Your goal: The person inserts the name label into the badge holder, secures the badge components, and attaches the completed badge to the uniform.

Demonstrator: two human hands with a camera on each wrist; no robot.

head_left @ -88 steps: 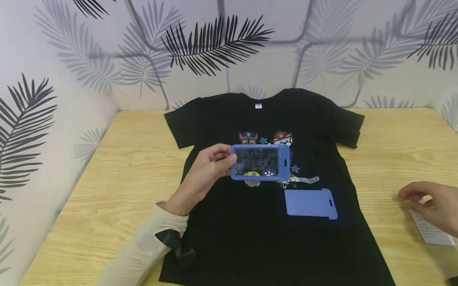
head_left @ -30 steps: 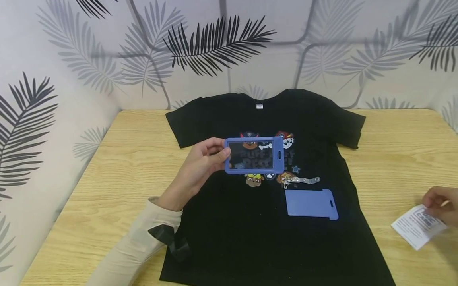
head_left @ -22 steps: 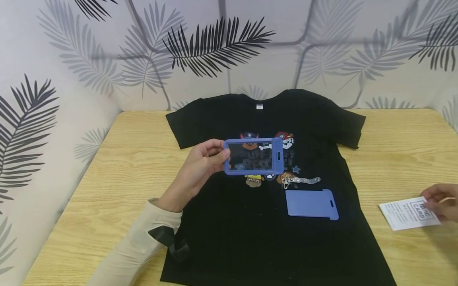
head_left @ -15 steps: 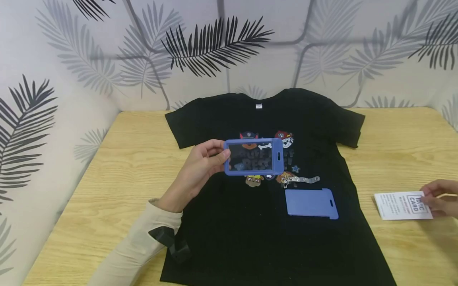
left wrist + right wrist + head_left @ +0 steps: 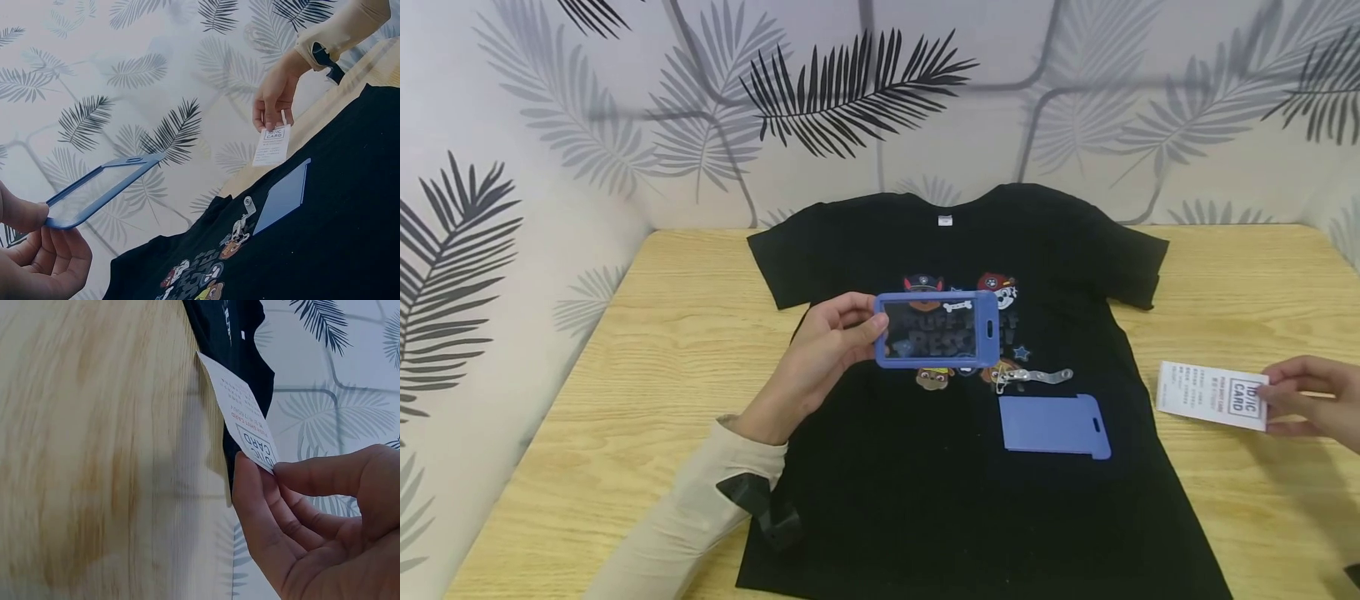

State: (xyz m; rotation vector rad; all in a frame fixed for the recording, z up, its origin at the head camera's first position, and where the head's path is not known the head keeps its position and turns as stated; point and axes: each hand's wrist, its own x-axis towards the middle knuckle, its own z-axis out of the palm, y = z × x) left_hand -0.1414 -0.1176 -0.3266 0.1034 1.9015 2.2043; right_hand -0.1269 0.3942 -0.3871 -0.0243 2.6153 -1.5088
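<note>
My left hand (image 5: 820, 362) pinches the left end of a blue badge holder frame (image 5: 989, 350) between thumb and fingers, held level above the shirt. Its clear window lets the shirt print show through. Off to the right, my right hand (image 5: 1315, 400) pinches a white card (image 5: 1198, 393) printed "ID/IC CARD" by one short edge. In the right wrist view the card (image 5: 234, 400) tilts up over the table, thumb on one face and fingers behind. The holder's flat blue back piece (image 5: 1051, 425) lies on the black T-shirt (image 5: 955, 517), below a clear strap clip (image 5: 1037, 377).
The T-shirt, with a cartoon print, is spread over the light wood table (image 5: 1225, 317), its collar toward the leaf-patterned wall covering (image 5: 820, 50) behind. Bare wood shows on both sides of the shirt. A black strap (image 5: 760, 504) circles the left sleeve.
My right hand has picked up the white card from the table's right side, turned it and brought it leftward toward the shirt. My left hand has shifted the frame slightly left and up.
</note>
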